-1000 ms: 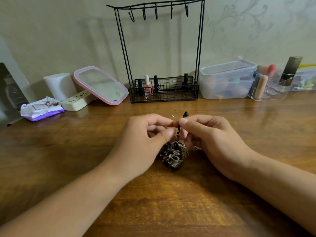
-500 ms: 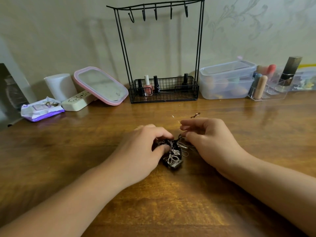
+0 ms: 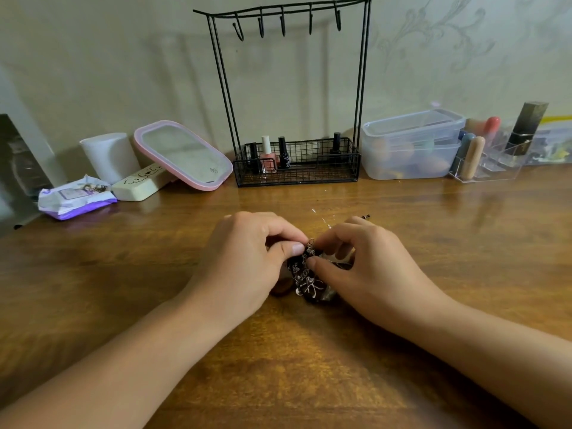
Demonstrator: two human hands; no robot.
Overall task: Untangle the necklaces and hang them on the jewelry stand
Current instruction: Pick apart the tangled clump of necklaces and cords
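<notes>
A tangled clump of necklaces, dark with pale chain links, is being pinched from both sides at the middle of a wooden table. It is being held at its upper left by the thumb and curled fingers of the left hand, while its right side is being gripped by the thumb and bent fingers of the right hand. The two thumbs are being kept close together over the knot, and the lower part of the clump is being rested on the table between the hands. A thin strand is being trailed past the right hand's knuckles toward the far side.

Farther back, against the wall, a black wire jewelry stand is being shown with its five hooks bare; nail polish bottles are being kept in its basket base. To its left, a pink-rimmed mirror is being leaned beside a white cup, a cream case and a purple wipes packet. To its right, clear lidded boxes and an acrylic organiser with cosmetics are being stored. The open stretch of table between the hands and the stand is being crossed only by the strand.
</notes>
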